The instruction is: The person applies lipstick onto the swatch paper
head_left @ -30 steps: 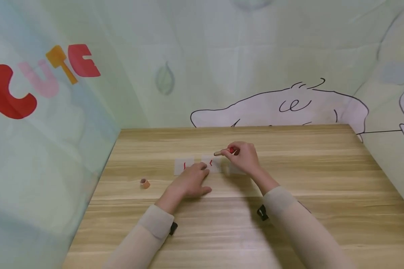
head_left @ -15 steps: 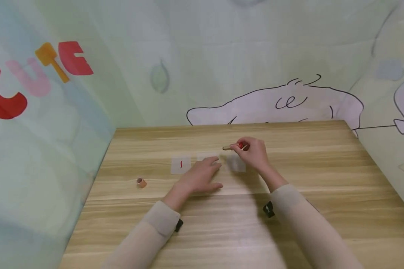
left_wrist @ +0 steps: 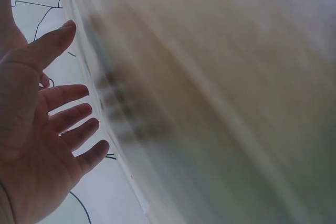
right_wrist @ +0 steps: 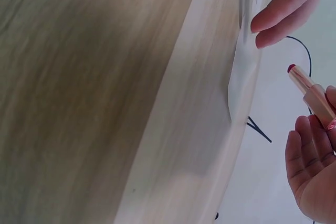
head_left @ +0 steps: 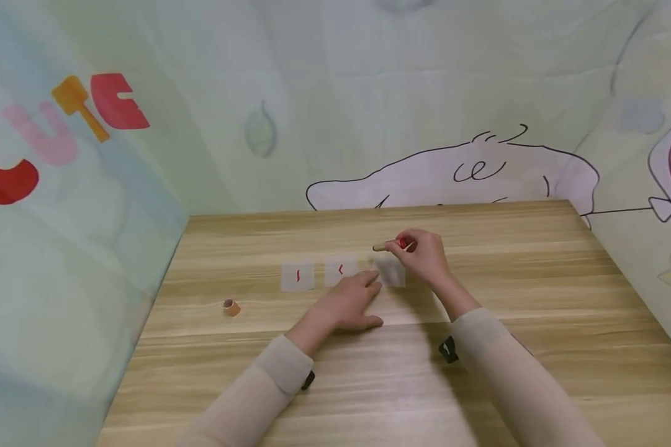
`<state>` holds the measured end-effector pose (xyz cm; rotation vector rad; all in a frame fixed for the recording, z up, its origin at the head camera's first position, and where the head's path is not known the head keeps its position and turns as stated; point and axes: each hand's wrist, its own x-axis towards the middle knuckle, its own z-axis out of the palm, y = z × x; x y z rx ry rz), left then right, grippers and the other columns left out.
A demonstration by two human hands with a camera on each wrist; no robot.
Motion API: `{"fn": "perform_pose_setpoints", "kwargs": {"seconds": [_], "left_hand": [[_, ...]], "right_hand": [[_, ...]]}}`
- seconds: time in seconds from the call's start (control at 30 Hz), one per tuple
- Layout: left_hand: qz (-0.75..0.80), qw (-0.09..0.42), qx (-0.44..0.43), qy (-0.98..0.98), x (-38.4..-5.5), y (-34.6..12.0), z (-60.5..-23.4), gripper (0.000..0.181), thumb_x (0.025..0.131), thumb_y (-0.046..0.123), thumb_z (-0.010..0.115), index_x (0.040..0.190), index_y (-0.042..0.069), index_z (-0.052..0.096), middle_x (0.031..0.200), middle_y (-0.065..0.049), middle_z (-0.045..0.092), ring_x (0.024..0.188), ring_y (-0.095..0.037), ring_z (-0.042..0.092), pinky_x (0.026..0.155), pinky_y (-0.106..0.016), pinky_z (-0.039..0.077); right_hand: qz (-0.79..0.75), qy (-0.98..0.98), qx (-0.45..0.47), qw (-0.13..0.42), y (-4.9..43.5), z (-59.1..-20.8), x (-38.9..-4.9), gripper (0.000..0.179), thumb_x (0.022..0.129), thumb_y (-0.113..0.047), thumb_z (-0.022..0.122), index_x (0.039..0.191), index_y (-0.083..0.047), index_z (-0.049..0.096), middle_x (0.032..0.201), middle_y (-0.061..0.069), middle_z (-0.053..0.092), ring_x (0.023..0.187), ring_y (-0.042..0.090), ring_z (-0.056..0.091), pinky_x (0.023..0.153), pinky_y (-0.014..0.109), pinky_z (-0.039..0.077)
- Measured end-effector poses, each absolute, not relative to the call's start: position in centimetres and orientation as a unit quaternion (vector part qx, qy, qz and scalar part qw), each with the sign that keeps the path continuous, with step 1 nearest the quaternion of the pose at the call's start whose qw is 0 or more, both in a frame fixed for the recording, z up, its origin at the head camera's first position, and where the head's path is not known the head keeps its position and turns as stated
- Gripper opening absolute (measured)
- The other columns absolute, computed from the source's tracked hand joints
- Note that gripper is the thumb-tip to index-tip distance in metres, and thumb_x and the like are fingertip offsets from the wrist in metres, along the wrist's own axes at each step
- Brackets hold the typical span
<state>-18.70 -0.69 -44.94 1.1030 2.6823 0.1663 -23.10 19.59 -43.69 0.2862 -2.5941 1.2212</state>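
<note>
My right hand (head_left: 427, 256) pinches an uncapped lipstick (head_left: 384, 247) between thumb and fingers. In the right wrist view its gold tube (right_wrist: 316, 99) and dark red tip show, apart from the paper. Three white paper squares lie in a row on the wooden table. The left square (head_left: 290, 280) bears a short wavy red stroke, the middle square (head_left: 333, 276) a small angled red mark. No mark is visible on the right square (head_left: 393, 273). My left hand (head_left: 347, 305) has its fingers extended, fingertips at that square's left edge; whether they touch it I cannot tell.
An orange-gold lipstick cap (head_left: 231, 307) stands at the left of the table (head_left: 201, 372). Cartoon-printed cloth (head_left: 212, 112) hangs along the table's back and sides. Dark straps show at both sleeve cuffs.
My left hand has moved right, from the middle square to the right one, uncovering the marks on the left two. The right hand has shifted right too, still holding the lipstick.
</note>
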Motion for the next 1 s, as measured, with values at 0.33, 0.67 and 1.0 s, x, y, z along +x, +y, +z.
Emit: {"fn": "perform_pose_setpoints", "kwargs": {"seconds": [0.33,0.67,1.0], "left_hand": [[0.031,0.124,0.367,0.921,-18.9,0.0,-45.6,0.079,0.093,0.054,0.067,0.149,0.002,0.048,0.160,-0.016,0.035,0.146,-0.030,0.036,0.117,-0.042,0.034],[0.022,0.123,0.365,0.923,-19.0,0.3,-45.6,0.079,0.093,0.056,0.066,0.149,0.003,0.048,0.159,-0.015,0.036,0.143,-0.031,0.040,0.115,-0.041,0.037],[0.031,0.134,0.360,0.923,-18.9,0.4,-45.3,0.079,0.093,0.054,0.067,0.149,0.002,0.047,0.159,-0.017,0.035,0.144,-0.032,0.038,0.116,-0.042,0.035]], "right_hand": [[0.405,-0.900,0.101,0.123,20.4,-44.3,-23.1,0.022,0.086,-0.024,0.083,0.083,-0.004,0.073,0.080,0.007,0.071,0.066,0.021,0.068,0.060,0.031,0.055],[0.403,-0.903,0.100,0.114,21.0,-44.6,-23.1,0.020,0.086,-0.022,0.083,0.084,-0.005,0.073,0.081,0.006,0.070,0.067,0.021,0.068,0.061,0.032,0.055],[0.375,-0.914,0.115,0.103,21.4,-44.6,-23.0,0.019,0.087,-0.023,0.083,0.080,-0.008,0.074,0.079,0.004,0.070,0.066,0.019,0.066,0.061,0.031,0.053]]}}
